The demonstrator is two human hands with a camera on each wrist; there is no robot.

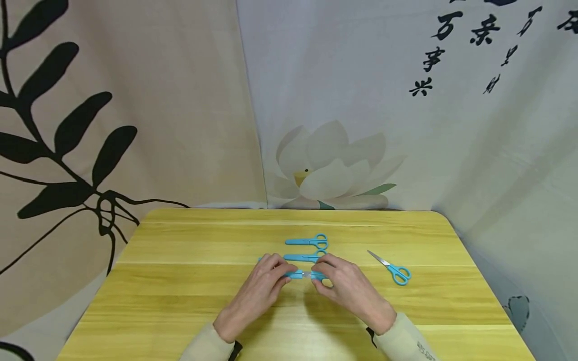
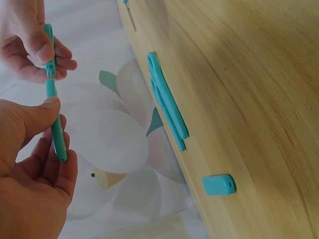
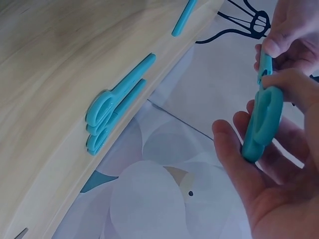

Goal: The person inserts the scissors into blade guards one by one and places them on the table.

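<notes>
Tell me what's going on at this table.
A person's left hand pinches a blue cover and the right hand holds scissors, with a strip of blade showing between them. Beyond the hands, two covered pairs lie side by side on the table. A bare pair lies off to the right; another cover lies to the left.

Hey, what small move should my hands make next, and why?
Probably slide the cover in your left hand fully onto the scissors in your right hand: a bit of blade shows between them, they look lined up, and two pairs beyond already lie covered.
</notes>
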